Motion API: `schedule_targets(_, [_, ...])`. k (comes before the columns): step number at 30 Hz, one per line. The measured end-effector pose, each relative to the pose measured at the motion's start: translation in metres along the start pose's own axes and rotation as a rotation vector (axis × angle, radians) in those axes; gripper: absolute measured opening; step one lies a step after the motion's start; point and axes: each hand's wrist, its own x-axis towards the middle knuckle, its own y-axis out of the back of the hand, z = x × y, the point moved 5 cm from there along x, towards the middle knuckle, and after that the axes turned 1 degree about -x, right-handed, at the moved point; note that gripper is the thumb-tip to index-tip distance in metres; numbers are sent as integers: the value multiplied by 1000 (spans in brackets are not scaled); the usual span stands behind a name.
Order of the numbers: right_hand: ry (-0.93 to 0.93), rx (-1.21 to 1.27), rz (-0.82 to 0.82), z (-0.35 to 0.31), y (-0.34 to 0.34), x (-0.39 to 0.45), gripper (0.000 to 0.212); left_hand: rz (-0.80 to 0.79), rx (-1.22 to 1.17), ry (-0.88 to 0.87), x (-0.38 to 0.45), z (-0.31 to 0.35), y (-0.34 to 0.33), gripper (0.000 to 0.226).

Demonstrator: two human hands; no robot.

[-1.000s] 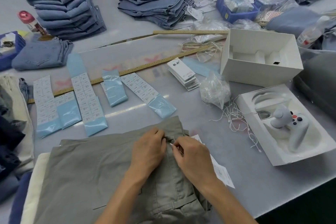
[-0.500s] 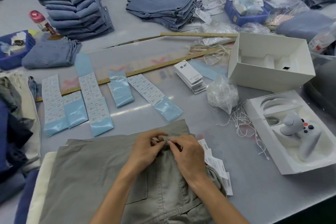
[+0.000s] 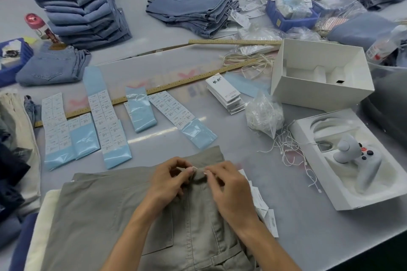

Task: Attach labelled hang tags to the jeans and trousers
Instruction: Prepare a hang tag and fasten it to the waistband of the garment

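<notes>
Grey trousers [image 3: 105,215] lie flat at the worktop's [image 3: 308,233] near edge. Both hands meet at a loop on the waistband — the left hand [image 3: 169,182] pinches the cloth, fingers [image 3: 187,169] curled together on it; the right hand [image 3: 229,187] pinches beside it, fingertips touching the same loop. White hang tags [image 3: 264,211] peek out just beside the right wrist. Label strips [image 3: 105,121] lie mid-worktop; a tag stack [image 3: 224,92] and bagged strings [image 3: 264,114] sit further right.

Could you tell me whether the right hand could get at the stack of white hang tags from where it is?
Probably yes: the stack of white hang tags lies uncovered beyond the right hand, but that hand is pinching the khaki trousers.
</notes>
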Motion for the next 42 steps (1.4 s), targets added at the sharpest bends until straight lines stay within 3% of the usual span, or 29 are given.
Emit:
schedule_targets(3, [0,-9,198,11,28,-4,16,103,-329,-35,-3,11,20,11])
schedule_targets(6, [-56,-67,20,26,28,-3,23,143,-652,-93,-4,28,40,5])
schedule_targets(8, [-64,3,-111,29,20,-7,17,128,-764,-118,-5,38,48,11])
schedule_targets(10, [-64,49,-133,28,15,-13,14,100,-800,-134,-5,46,48,17])
schedule_targets(15, [-42,76,-55,16,9,-10,13,81,-723,-157,-11,56,34,9])
schedule_targets(22, [-47,47,-119,8,-4,8,11,5,-438,-266,-22,74,16,9])
schedule_targets(26, [-25,7,-88,4,-3,12,4,-43,-401,-320,-24,86,10,5])
schedule_targets(31, [-184,373,-45,1,6,12,11,-20,-347,-294,-24,84,3,10])
schedule_targets(35, [-362,720,-39,2,18,15,16,10,-155,-272,-22,76,-8,21])
schedule_targets(42, [-511,999,-27,1,18,13,6,53,6,-367,-29,78,-23,32])
